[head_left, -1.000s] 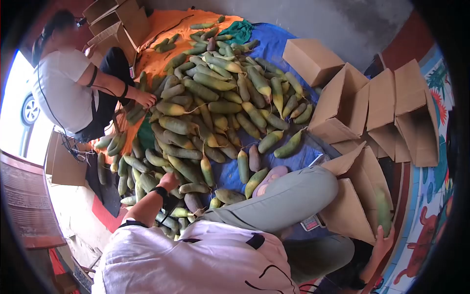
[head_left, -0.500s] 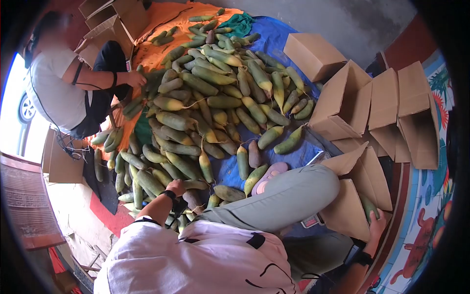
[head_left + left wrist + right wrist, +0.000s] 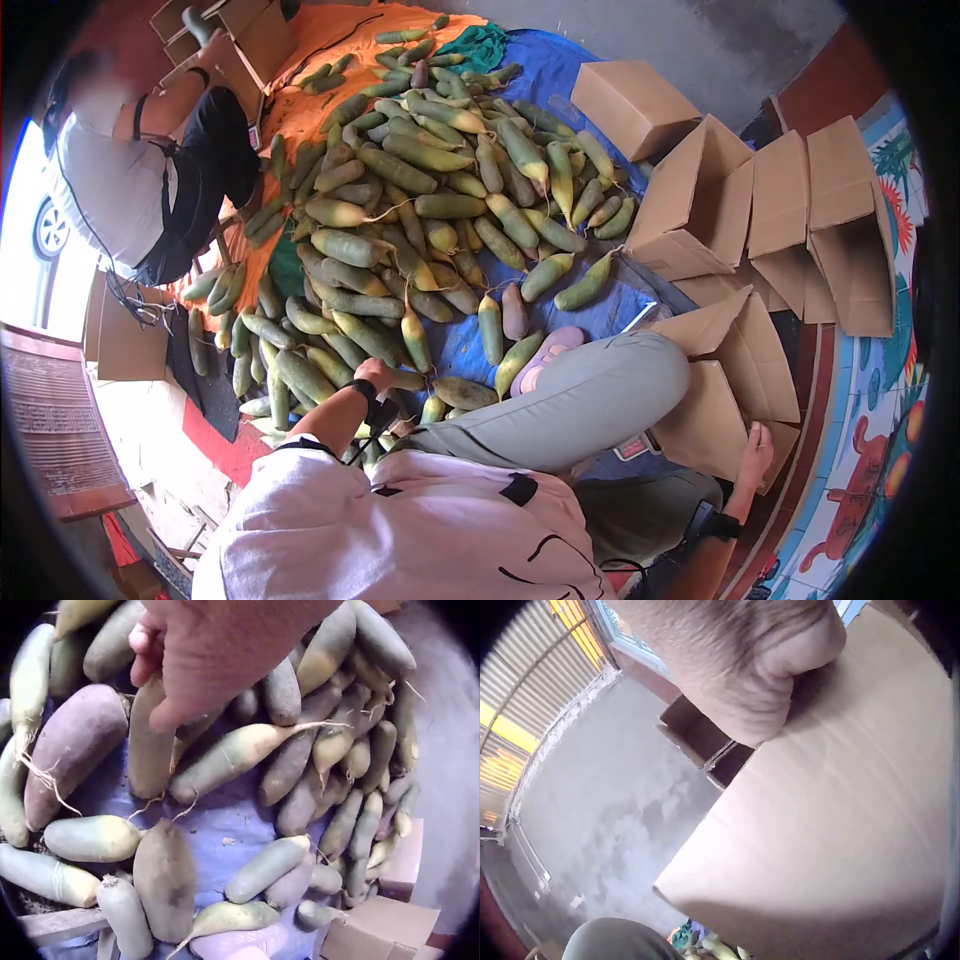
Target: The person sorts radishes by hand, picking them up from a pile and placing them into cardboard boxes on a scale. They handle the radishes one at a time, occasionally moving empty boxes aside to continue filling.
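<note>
Left hand sat on a long green radish at the near edge of the blue tarp, fingers curled over it (clamped or only resting, I couldn't tell). Right hand lay flat, fingers straight, against the flap of the open carton.

Before me, the heap of long tapered green-yellow radishes lies on a blue plastic tarp (my left hand on its near edge); brown cardboard boxes stand right.
</note>
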`<state>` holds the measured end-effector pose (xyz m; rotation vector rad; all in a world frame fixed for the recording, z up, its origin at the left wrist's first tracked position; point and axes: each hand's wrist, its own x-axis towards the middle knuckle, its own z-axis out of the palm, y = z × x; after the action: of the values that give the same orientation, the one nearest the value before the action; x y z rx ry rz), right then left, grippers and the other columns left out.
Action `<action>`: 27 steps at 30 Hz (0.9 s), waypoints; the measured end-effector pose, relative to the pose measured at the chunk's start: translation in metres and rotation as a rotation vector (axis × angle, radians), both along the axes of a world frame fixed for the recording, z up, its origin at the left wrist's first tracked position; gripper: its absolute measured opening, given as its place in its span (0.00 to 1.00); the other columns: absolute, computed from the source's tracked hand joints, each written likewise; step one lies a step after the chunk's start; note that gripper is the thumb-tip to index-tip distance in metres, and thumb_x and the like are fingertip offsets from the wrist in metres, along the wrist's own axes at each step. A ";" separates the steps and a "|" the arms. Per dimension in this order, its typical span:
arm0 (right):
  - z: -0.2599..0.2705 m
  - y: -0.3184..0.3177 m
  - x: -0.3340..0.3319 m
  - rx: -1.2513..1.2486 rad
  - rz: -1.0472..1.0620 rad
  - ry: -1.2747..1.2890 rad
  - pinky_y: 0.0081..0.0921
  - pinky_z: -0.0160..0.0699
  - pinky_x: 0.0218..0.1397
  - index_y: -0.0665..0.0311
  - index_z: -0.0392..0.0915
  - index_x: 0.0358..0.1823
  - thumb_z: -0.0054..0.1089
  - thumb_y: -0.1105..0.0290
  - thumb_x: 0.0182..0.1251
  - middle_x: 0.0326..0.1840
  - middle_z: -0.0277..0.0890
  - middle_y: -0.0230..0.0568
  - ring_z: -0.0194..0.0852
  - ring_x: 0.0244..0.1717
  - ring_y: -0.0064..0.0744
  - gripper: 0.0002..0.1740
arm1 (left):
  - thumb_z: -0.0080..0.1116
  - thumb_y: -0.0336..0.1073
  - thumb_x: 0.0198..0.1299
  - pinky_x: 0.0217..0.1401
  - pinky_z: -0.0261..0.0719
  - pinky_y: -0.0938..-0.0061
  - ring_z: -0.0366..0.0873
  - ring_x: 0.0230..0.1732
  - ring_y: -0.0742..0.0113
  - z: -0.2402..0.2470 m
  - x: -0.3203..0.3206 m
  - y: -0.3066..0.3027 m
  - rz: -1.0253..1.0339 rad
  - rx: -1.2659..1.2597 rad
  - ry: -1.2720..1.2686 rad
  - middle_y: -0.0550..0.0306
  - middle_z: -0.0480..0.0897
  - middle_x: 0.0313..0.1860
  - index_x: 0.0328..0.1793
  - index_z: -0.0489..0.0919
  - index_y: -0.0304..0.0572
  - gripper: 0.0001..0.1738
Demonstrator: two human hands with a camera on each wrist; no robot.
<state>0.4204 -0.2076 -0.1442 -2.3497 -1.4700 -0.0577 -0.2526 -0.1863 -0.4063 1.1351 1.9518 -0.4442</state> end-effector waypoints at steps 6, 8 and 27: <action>0.000 -0.003 -0.010 0.069 0.055 0.109 0.31 0.71 0.44 0.69 0.76 0.42 0.48 0.61 0.67 0.37 0.77 0.49 0.74 0.39 0.42 0.17 | 0.58 0.47 0.49 0.29 0.79 0.72 0.82 0.26 0.64 -0.033 -0.013 0.017 -0.072 0.085 -0.229 0.50 0.82 0.23 0.32 0.81 0.36 0.18; 0.006 -0.001 -0.023 0.146 0.069 0.007 0.30 0.70 0.48 0.69 0.75 0.44 0.49 0.62 0.67 0.41 0.75 0.49 0.73 0.42 0.42 0.16 | 0.59 0.49 0.51 0.22 0.77 0.75 0.80 0.21 0.67 0.004 -0.006 0.031 0.074 0.180 -0.422 0.50 0.81 0.21 0.31 0.79 0.35 0.20; 0.104 -0.010 -0.233 0.026 0.723 -0.002 0.44 0.65 0.53 0.61 0.65 0.57 0.71 0.60 0.42 0.53 0.68 0.47 0.66 0.53 0.52 0.38 | 0.51 0.51 0.63 0.38 0.74 0.79 0.77 0.31 0.75 0.293 0.175 0.043 -0.118 -0.067 -1.600 0.60 0.77 0.34 0.46 0.71 0.38 0.21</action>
<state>0.1870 -0.2178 -0.0400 -1.6662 -2.1998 0.1079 -0.0779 -0.1428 -0.1134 0.9878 0.4567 0.3286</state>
